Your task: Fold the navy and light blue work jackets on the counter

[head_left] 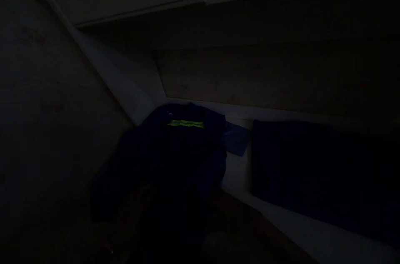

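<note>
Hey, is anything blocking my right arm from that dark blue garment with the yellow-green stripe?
Nothing visible: the right arm leads right up to the garment, though the hand is lost in the dark.

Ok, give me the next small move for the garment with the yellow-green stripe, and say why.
Probably smooth the garment gently along its right side: its outline there looks uneven, and a lighter blue piece juts out beyond it. I'd go slowly, since it is too dark to make out how the hands hold it.
</note>
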Action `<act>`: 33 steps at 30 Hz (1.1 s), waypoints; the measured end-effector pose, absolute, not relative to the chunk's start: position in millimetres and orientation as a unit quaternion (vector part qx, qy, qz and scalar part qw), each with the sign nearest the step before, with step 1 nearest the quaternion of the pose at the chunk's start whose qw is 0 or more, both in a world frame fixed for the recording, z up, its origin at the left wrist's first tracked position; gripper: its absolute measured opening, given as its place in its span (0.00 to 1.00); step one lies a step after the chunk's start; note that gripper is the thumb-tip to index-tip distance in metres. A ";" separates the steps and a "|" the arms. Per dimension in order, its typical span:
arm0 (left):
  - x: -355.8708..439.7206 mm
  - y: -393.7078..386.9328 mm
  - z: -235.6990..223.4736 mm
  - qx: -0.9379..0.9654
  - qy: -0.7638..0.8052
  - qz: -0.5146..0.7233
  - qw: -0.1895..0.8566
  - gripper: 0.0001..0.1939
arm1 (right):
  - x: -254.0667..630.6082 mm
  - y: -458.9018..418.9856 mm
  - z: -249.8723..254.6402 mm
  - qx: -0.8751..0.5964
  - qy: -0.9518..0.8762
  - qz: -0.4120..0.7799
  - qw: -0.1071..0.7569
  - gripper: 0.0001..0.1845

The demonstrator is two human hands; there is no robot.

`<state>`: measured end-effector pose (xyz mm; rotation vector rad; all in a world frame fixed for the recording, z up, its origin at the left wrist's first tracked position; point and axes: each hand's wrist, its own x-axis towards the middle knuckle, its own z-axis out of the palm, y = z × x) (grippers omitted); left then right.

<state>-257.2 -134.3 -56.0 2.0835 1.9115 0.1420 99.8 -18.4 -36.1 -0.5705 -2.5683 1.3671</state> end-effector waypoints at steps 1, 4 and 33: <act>-262.8 -132.8 -57.6 0.725 0.671 0.042 0.148 0.31 | 98.6 -23.1 -41.7 -0.198 -0.877 0.428 0.092 0.40; -274.7 -127.3 -53.2 0.714 0.684 0.025 0.146 0.27 | 99.6 -33.8 -63.4 -0.244 -0.909 0.327 0.090 0.25; -268.4 -153.0 13.1 0.612 0.779 0.120 0.063 0.18 | 116.3 -48.7 -106.1 -0.203 -0.829 0.517 0.070 0.18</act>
